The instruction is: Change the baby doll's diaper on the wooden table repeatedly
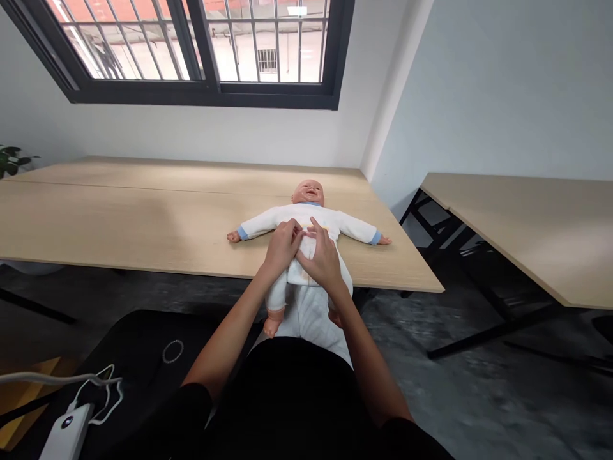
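A baby doll [307,193] lies on its back on the light wood table [143,217], arms spread wide. It wears a white top [354,225] with blue cuffs and collar, and white trousers [276,291]. Its legs hang over the table's front edge, against my lap. At the doll's belly, my left hand [283,246] is closed, thumb and fingertips pinched on the white clothing near the waist. Beside it, my right hand [323,257] rests on the doll's front with thumb and bent fingers apart. My hands partly cover the waist of the clothing.
A second table [522,217] stands to the right across a gap. On a black chair [143,358] at my left lie a white power bank [67,434] with cables and a bracelet [173,351]. Behind the table is a barred window [205,92]; a plant [14,160] shows far left.
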`<action>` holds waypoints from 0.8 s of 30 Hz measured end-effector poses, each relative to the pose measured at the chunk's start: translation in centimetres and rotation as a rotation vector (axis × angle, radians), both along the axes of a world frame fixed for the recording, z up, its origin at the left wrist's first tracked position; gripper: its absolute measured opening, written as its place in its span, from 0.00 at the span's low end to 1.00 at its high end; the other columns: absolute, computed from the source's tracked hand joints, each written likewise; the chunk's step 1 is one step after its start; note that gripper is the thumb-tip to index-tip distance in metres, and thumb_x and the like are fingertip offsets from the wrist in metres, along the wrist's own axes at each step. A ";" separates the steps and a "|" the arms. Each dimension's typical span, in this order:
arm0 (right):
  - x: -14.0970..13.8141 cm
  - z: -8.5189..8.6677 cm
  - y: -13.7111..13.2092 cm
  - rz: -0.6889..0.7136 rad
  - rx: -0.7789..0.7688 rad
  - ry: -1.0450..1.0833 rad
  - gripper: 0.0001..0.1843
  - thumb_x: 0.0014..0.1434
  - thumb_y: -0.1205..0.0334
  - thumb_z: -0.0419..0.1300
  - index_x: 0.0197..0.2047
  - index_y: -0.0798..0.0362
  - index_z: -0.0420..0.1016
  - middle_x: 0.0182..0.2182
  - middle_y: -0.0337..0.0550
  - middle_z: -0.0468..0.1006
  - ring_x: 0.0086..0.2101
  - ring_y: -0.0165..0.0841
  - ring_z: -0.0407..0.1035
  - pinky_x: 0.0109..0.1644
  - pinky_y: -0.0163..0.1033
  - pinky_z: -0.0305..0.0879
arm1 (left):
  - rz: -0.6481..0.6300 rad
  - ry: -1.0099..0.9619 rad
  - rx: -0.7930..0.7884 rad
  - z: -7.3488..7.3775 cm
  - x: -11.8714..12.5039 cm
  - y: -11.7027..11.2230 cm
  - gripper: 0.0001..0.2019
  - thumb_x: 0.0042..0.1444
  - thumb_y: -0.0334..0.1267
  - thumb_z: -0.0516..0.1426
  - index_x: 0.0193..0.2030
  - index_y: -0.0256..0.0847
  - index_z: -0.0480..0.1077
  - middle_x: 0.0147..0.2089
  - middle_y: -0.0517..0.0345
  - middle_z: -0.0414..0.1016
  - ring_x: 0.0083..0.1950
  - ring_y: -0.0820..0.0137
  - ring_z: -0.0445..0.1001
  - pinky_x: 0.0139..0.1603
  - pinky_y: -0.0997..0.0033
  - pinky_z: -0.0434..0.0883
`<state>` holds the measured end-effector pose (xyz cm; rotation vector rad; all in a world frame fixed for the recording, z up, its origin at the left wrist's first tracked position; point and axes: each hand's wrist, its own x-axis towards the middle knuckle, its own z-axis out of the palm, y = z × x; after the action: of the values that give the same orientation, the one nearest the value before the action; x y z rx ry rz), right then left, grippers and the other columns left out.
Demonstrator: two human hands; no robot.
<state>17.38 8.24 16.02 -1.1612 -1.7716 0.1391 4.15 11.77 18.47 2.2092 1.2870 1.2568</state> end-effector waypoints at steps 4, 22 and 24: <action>0.3 -0.1 -0.1 0.035 0.032 0.092 0.35 0.60 0.65 0.52 0.70 0.56 0.52 0.58 0.57 0.68 0.56 0.42 0.67 0.64 0.53 0.64 | 0.011 0.077 0.044 -0.7 0.3 -1.7 0.10 0.67 0.38 0.50 0.37 0.41 0.70 0.41 0.47 0.76 0.50 0.57 0.72 0.56 0.56 0.68; 1.7 0.8 -0.7 0.097 -0.068 0.172 0.29 0.68 0.53 0.50 0.68 0.56 0.57 0.61 0.56 0.69 0.59 0.42 0.67 0.68 0.54 0.60 | -0.140 -0.383 -0.194 -1.3 -1.4 -2.2 0.18 0.63 0.40 0.54 0.58 0.40 0.71 0.59 0.46 0.77 0.63 0.59 0.73 0.69 0.54 0.63; 3.6 0.8 -0.2 -0.023 -0.026 0.326 0.28 0.66 0.50 0.53 0.64 0.56 0.62 0.60 0.56 0.70 0.60 0.42 0.66 0.68 0.55 0.60 | -0.003 -0.609 -0.216 -1.6 -2.9 -1.3 0.17 0.62 0.46 0.55 0.51 0.38 0.74 0.53 0.46 0.79 0.59 0.59 0.75 0.63 0.59 0.69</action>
<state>20.97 8.00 16.78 -1.1073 -1.4723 0.3202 1.20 10.50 16.90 1.5051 1.0997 1.5405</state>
